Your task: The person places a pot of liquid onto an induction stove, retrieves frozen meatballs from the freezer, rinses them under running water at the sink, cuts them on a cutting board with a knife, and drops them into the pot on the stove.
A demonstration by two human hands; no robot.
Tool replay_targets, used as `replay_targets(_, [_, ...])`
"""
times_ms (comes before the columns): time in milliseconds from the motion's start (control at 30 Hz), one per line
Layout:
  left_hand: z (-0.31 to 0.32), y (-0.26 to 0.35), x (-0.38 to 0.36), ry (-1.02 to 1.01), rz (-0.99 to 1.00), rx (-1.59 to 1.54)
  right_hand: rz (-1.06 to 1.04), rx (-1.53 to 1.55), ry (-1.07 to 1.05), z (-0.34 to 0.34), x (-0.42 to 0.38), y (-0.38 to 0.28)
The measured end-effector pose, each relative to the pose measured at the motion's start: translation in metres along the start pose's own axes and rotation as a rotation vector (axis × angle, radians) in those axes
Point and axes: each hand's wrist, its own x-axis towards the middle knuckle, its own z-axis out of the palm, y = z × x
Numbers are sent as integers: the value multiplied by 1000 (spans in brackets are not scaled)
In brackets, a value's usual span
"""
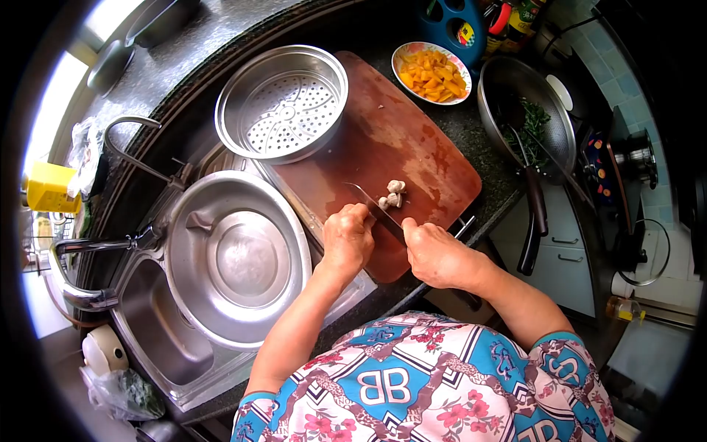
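My right hand (442,255) is wrapped round a knife (387,221), its dark blade slanting up and left across the brown cutting board (434,147). On the other side of the blade, my left hand (347,237) is closed with curled fingers at the board's near edge. Whatever it may hold is hidden under the fingers. Just beyond the blade lie a few pale lumps that look like garlic or ginger pieces (395,191). A steel steamer pot (331,81) with a perforated bottom rests on the board's far left part.
Left of the board, a big steel basin (302,258) sits over the sink (151,309), near a curved faucet (81,295). Behind the board stands a plate (398,53) of orange chunks (434,76). At right, a wok (563,140) holds greens (532,121), its handle jutting toward me.
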Motion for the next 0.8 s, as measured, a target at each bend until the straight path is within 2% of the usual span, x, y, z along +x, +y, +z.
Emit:
replay_targets(167, [0,-6,1,-31,7,42,32,-8,-54,-2,12,-10])
replay_targets(300, [-2,-9,3,0,-24,-40,35,2,-11,10,32,-13])
replay_targets(433, [-1,-10,4,35,33,21,16,-5,33,19,39,-3])
replay_targets(500, [1,-11,4,56,28,21,-110,54,123,22,39,14])
replay_targets(567, [-2,-11,4,14,-107,-39,-58,116,97,14,33,16])
replay_targets(633, [-10,-6,6,36,-138,-103,222,414,12,-3,14,7])
replay_targets(700, [-14,-2,14,-85,-248,-36,188,570,137,-9,2,14])
replay_targets(733, [-8,-12,14,-59,-255,-253,151,605,178,-12,-2,17])
replay_targets(767, [-16,-8,18,-57,-250,-248,111,640,221,-16,-6,18])
replay_targets(800, [-30,1,24,-130,-463,-448,102,643,226,-18,-9,19])
